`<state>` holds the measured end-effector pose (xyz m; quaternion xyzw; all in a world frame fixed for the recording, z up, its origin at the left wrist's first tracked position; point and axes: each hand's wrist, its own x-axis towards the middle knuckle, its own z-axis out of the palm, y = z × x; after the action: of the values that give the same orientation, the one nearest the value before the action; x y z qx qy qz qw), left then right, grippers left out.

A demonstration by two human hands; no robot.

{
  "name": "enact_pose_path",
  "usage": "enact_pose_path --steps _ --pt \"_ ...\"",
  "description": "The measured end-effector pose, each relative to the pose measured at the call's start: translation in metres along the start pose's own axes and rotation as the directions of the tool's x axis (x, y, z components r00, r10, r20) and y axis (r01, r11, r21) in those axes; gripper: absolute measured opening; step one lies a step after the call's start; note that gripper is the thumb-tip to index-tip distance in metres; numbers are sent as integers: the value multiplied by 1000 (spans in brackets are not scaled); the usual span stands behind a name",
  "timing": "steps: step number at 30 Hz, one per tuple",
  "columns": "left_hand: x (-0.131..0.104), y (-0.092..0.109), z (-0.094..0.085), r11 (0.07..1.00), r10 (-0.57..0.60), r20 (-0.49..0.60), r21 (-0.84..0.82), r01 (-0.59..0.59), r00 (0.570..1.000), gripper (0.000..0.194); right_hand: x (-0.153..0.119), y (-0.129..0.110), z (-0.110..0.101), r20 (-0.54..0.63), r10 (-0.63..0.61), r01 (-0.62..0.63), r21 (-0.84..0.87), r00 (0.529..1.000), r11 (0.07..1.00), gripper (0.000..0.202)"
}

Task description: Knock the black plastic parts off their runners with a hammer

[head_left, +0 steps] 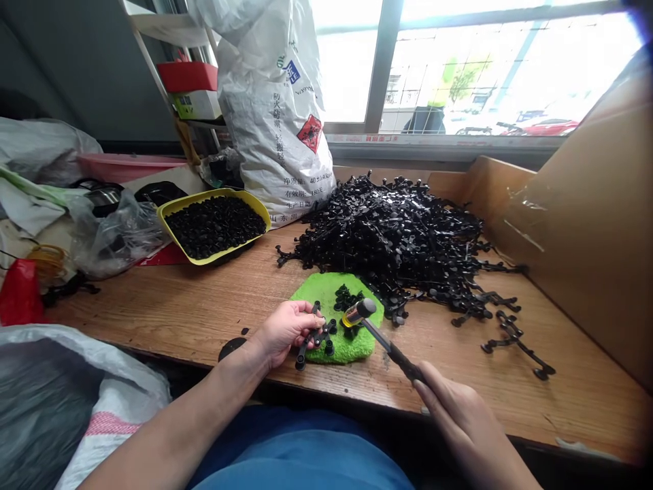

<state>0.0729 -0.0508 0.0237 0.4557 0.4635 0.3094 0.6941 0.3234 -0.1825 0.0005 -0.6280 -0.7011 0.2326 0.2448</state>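
My left hand (292, 330) pinches a branched black plastic part (302, 354) with round ends, over the near left side of a green mat (352, 350). In my right hand (454, 408) is the dark handle of a small mallet (380, 337). Its head, yellow-banded with a dark face, is above the mat, close to the part in my left hand. Several small black pieces (347, 297) lie on the mat behind and beneath the mallet head; whether the head touches them I cannot tell.
Behind the mat rises a large heap of black branched parts (392, 231). One loose branched part (517, 344) lies at the right. A yellow tray (204, 260) of small black pieces stands left, before a white sack (275, 136). Cardboard (586, 224) borders the right side.
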Motion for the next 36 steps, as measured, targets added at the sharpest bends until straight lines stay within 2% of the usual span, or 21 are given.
enact_pose_path --steps 6,12,15,17,19,21,25,27,30,31,34,36 --pt "0 -1 -1 1000 3 -8 -22 -4 1000 19 6 -12 -7 -47 -49 50 20 998 999 26" --pt "0 0 1 1000 -7 -10 -2 7 1000 21 9 -12 -4 0 -53 53 -14 999 999 23" --pt "0 1 3 1000 -5 -25 23 5 1000 20 7 -16 -10 2 -59 59 -36 998 998 21" --pt "1 1 3 999 -4 -34 33 5 999 19 6 -23 -18 -62 -94 94 -4 994 996 19" --pt "1 1 2 999 -8 -40 39 9 999 17 6 -30 -24 -178 -118 128 50 977 990 16" --pt "2 1 2 999 -9 -36 42 11 999 17 8 -33 -26 -215 -113 122 30 970 992 15" --pt "2 1 3 999 -7 -38 43 9 999 17 13 -27 -20 21 -85 88 -241 996 966 21" --pt "2 1 4 999 -3 -45 45 5 999 18 13 -26 -20 16 -112 112 -214 994 970 21" --pt "1 2 4 999 8 -47 45 -5 999 18 12 -28 -20 -92 -132 122 -115 987 986 19" --pt "0 2 4 999 9 -47 45 -7 999 18 12 -29 -19 -90 -127 114 -136 988 984 20" --pt "-1 0 3 999 15 -41 46 -13 999 21 13 -28 -16 12 -96 96 -252 995 963 22" --pt "-2 -3 2 999 34 -25 34 -33 999 25 13 -25 -15 20 -95 97 -202 995 975 23"
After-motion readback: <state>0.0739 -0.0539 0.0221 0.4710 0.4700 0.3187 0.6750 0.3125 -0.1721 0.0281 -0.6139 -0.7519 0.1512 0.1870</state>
